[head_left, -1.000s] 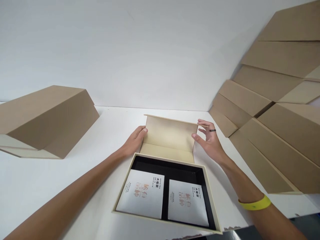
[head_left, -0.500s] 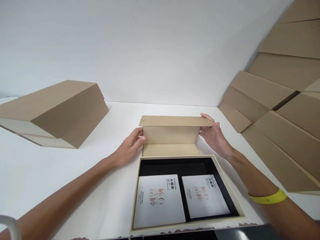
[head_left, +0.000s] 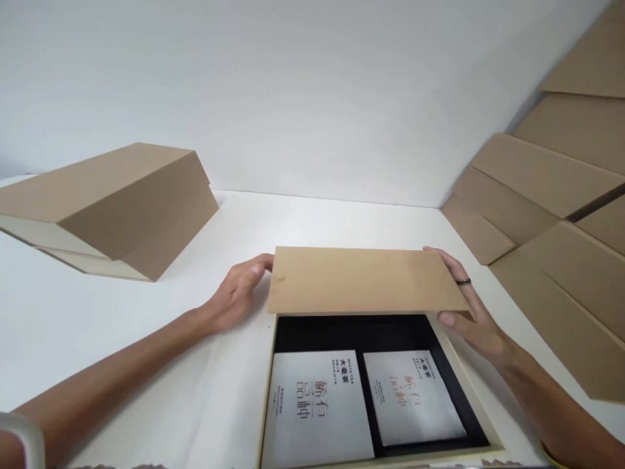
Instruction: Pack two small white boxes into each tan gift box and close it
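Note:
A tan lid flap stands over the back part of a cream-edged box with a black inside. Two white printed packs, a left one and a right one, lie in that box. My right hand grips the flap's right end, thumb at its front edge and a finger behind, a dark ring on one finger. At the flap's left end is my left hand, its fingertips hidden behind the edge and its thumb apart from the fingers.
On the white table, a large tan box sits at the left. Several tan boxes are stacked along the right side. A white wall rises behind the table. A pale curved object shows at the lower left.
The flap has swung forward and down, covering the lid's inner side. My right hand has moved with it, its thumb now at the front edge. The view has shifted slightly.

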Motion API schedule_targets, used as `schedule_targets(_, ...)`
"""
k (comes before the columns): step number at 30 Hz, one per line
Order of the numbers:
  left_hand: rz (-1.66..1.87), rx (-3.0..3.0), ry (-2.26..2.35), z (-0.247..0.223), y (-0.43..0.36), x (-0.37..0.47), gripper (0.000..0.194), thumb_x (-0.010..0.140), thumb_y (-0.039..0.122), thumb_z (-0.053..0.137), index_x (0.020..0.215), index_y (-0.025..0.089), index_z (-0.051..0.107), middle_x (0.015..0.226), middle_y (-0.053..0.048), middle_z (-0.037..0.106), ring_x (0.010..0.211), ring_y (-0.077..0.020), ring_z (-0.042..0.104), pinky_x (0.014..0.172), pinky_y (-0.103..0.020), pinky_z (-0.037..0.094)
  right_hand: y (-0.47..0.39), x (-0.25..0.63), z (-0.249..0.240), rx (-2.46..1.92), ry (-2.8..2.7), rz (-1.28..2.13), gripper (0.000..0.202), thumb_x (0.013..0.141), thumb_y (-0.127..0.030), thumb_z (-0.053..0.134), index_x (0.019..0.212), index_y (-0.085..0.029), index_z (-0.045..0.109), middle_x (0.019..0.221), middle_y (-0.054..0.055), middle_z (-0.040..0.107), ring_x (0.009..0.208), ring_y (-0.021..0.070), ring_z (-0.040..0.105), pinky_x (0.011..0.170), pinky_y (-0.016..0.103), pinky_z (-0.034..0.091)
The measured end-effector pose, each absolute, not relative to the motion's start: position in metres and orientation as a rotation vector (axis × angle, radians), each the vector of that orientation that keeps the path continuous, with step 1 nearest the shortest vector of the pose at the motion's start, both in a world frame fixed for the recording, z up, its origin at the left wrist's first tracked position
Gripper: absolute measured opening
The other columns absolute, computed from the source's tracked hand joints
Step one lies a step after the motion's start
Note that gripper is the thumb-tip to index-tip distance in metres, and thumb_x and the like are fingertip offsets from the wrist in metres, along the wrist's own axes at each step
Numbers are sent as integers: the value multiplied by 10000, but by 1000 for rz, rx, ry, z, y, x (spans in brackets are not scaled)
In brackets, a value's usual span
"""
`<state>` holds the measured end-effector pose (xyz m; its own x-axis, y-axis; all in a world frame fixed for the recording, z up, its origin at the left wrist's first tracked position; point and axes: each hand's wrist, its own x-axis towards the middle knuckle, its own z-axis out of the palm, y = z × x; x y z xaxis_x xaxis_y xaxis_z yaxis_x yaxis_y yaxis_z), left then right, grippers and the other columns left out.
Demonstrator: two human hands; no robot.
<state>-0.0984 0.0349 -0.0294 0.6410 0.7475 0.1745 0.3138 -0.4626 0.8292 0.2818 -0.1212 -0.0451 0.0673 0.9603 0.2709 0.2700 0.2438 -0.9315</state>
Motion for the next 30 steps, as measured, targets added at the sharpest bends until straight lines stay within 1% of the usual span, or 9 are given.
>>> schedule_targets(3,632,1916,796,-25,33,-93,643,1032,661,239,1225,208,652,1117,-107,720,1102,-325,641,909,-460,552,-127,281,-47,-1244,-1462,715,783,804,-545,790,1491,-465,424,1467,29,465,1205,212,552,914,232,556)
schedule_targets(6,547,1782,739,-23,34,-87,655,1014,695,218,1209,230,636,1002,-84,709,970,-297,663,839,-442,564,-130,281,-49,-1304,-1503,673,913,779,-407,843,1535,-475,337,1408,42,513,1081,187,606,836,219,587)
schedule_targets(9,484,1729,757,-23,38,-85,634,1010,694,213,1107,236,641,855,-49,672,834,-260,650,815,-428,558,-133,283,-50,-1316,-1548,667,887,835,-394,786,1570,-452,294,1494,40,475,1206,200,589,914,225,577)
schedule_targets(11,448,1764,763,-25,41,-87,555,986,694,323,1075,245,638,848,-41,660,850,-261,640,802,-409,549,-134,284,-48,-1293,-1573,688,841,866,-402,750,1575,-434,299,1534,33,454,1286,201,559,967,220,552)
schedule_targets(15,426,1788,693,-27,43,-89,495,903,708,519,1063,251,620,929,-46,683,862,-256,633,777,-394,545,-136,285,-38,-1250,-1603,657,689,910,-486,703,1526,-411,403,1512,38,501,1278,189,581,970,200,537)
schedule_targets(19,428,1620,649,-26,43,-85,621,961,753,359,1124,226,644,1217,-115,683,1070,-318,656,878,-470,561,-134,283,-32,-1163,-1582,599,550,925,-592,657,1405,-347,546,1441,65,573,1296,198,567,1025,238,512)
schedule_targets(22,427,1520,579,-24,43,-82,604,986,731,332,1129,255,674,1336,-102,639,1190,-341,626,950,-494,551,-132,281,-31,-1136,-1573,554,502,899,-556,708,1334,-330,600,1383,58,611,1283,195,571,1045,254,495)
schedule_targets(26,461,1506,516,-24,40,-84,587,953,763,399,1108,276,688,1329,-84,641,1197,-342,623,936,-474,558,-131,276,-27,-1118,-1556,498,472,847,-512,787,1256,-324,646,1279,33,661,1200,185,608,1016,257,500)
schedule_targets(30,441,1502,556,-32,43,-90,593,943,772,409,1131,269,661,1375,-97,626,1215,-350,614,943,-485,557,-132,271,-23,-1109,-1543,443,337,886,-468,761,1179,-321,683,1205,19,689,1147,176,629,980,270,506)
